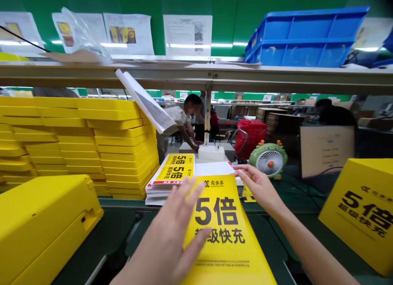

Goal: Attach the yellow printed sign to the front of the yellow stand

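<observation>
From my end I'm seeing the central yellow box (233,252) lying lengthwise, its printed "5" facing up, between my 2 hands and in front of the sticker sheets (172,174). My left hand (162,231) is blurring over its left edge, its grip open with fingers spread; whether the fingers are pressing on the face, I can't tell. My right hand (259,186) is reaching past the box's far right corner, thumb and forefinger coming close together at the corner of a white sheet (211,169). I can't tell whether that grip is pinching it or only touching it.

Handling this well, I'm judging, is a matter of taking a single corner lightly, so that no second sheet is clinging and no crease is forming. The left palm is serving best flat and light, steadying the box without scuffing its print. Both wrists are needing room from the right-hand yellow box (362,211).
</observation>
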